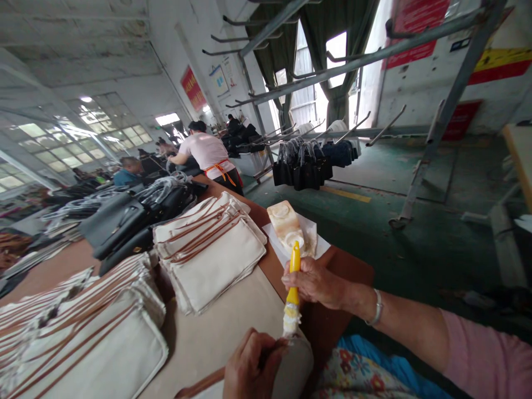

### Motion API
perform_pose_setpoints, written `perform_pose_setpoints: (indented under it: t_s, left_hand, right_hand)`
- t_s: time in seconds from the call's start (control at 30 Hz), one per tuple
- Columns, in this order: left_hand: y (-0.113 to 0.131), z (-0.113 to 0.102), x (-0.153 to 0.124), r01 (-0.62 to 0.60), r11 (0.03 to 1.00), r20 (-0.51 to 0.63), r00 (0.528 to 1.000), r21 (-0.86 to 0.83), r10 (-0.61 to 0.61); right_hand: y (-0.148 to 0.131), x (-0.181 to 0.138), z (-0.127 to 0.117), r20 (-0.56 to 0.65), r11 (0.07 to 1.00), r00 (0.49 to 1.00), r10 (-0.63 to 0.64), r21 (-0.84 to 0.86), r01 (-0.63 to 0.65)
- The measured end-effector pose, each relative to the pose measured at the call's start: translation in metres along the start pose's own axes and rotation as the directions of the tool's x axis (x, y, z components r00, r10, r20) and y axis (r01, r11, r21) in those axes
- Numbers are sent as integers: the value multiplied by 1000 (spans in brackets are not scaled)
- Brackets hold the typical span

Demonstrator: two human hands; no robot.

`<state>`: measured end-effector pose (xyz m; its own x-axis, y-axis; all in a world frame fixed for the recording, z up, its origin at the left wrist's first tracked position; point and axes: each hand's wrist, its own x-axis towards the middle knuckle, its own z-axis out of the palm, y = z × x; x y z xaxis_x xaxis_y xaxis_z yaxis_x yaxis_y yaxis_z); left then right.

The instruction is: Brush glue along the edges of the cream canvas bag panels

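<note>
My right hand (318, 282) is closed around the yellow handle of a brush (293, 271). Its bristles, coated in whitish paste, point down and touch or nearly touch the edge of a bag piece (294, 360). With fingers curled, my left hand (253, 366) grips that grey-beige piece near its brown trim (203, 383). The exact pinch point is hidden by my fingers. Beyond the brush, a pale, paste-smeared plastic container (286, 224) rests on a white sheet (322, 246) at the table's edge.
Stacks of cream bag pieces with brown trim (211, 266) cover the left of the brown table (270, 280). Black bags (120, 216) lie farther back. A metal rack (357, 69) with hanging bags (303, 166) stands ahead. A person in an apron (205, 149) works beyond the table.
</note>
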<state>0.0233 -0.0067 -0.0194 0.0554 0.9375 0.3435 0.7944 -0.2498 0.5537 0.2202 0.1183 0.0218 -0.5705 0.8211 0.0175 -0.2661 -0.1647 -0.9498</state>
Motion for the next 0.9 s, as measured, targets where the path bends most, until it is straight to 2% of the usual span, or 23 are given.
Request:
perform_pose_setpoints:
  t_s: [0.13, 0.2, 0.27, 0.3, 0.37, 0.47, 0.53, 0.63, 0.73, 0.83, 0.9]
  left_hand:
    - [-2, 3, 2, 87, 996, 20, 996, -6, -87]
    - [-5, 3, 4, 121, 993, 41, 992, -20, -120]
    - [-10, 1, 4, 148, 989, 68, 987, -1, -147]
    - [-14, -1, 2, 158, 987, 77, 984, 34, -160]
    - [-23, -5, -5, 160, 976, 61, 983, 149, -171]
    - [-40, -10, -24, 141, 937, -37, 990, 318, -137]
    - [-46, -11, -38, 137, 919, -82, 990, 370, -114]
    - [-44, -22, -50, 113, 913, -103, 992, 392, -79]
    - [-33, -61, -50, 58, 869, -110, 994, 491, -4]
    - [-32, -132, -40, 42, 759, -62, 998, 650, -2]
    - [-46, -185, -30, 55, 659, -29, 998, 750, -50]
  right_hand:
    - [1, 4, -5, -98, 992, 991, -92, -101, 82]
    - [2, 3, -5, -40, 987, 994, -102, -128, 96]
    - [2, -3, -5, -1, 996, 998, -61, -67, 60]
    - [2, -7, -6, -24, 999, 999, -40, -15, 40]
    - [4, -14, -11, -164, 997, 986, -35, 65, 46]
    - [15, -19, -20, -305, 990, 952, -40, 116, 79]
    - [25, -20, -23, -360, 981, 933, -18, 175, 87]
    - [30, -21, -18, -391, 970, 920, 17, 229, 79]
    - [22, -24, -8, -400, 968, 914, 74, 249, 31]
    - [16, -27, -5, -452, 967, 881, 141, 254, -24]
    - [21, -28, -10, -487, 967, 858, 162, 250, -41]
